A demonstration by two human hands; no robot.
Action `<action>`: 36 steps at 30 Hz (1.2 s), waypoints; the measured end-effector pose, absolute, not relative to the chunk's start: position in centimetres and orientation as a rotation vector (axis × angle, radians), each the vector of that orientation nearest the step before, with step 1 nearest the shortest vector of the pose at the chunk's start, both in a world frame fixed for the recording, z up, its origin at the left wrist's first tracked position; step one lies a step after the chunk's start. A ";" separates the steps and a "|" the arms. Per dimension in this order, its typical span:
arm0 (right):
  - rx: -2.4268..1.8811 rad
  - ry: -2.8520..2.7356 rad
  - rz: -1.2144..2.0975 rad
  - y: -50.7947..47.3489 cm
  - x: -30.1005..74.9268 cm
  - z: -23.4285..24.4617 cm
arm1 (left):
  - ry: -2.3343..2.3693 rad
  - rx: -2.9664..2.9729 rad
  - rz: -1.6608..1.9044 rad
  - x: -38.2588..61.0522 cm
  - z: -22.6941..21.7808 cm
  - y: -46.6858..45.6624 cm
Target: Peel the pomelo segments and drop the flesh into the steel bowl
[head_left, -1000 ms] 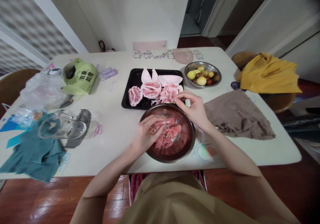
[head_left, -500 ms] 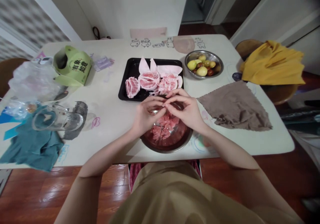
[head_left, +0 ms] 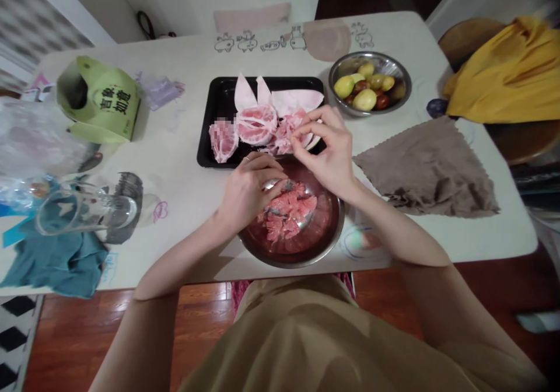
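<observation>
Hovering curled hands (head_left: 249, 191), metal bowl (head_left: 326, 223), ragged pulp (head_left: 284, 223)

The near bowl (head_left: 326, 223) and far fruit bowl (head_left: 400, 88) are smooth, shiny metal; the black tray (head_left: 214, 103) looks smooth. At left are a glossy transparent pitcher (head_left: 94, 211), matt teal cloth (head_left: 61, 263) and crinkled plastic bag (head_left: 35, 135). The right-hand brown cloth (head_left: 431, 164) is matt, the floor (head_left: 205, 310) glossy wood.

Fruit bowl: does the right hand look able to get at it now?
Likely yes: the fruit bowl is uncovered, just beyond the right hand, with nothing visible blocking the way.
</observation>
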State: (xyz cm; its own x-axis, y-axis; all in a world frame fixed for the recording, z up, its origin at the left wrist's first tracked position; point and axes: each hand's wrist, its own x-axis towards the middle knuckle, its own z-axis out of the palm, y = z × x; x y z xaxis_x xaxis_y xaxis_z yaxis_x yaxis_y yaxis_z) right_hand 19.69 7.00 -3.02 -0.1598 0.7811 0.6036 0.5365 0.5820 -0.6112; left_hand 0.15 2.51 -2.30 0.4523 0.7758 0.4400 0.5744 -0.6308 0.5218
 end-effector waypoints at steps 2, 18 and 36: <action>-1.144 -1.878 0.272 8.4 20.5 -3.6 | 1.173 2.437 0.900 -0.1 -2.9 2.7; -1.300 -2.080 0.140 11.5 23.6 -5.8 | 1.181 2.513 0.694 -1.0 -2.0 2.7; -0.810 -2.893 0.103 4.5 18.7 -4.1 | 1.402 2.636 0.762 -1.4 -0.8 2.1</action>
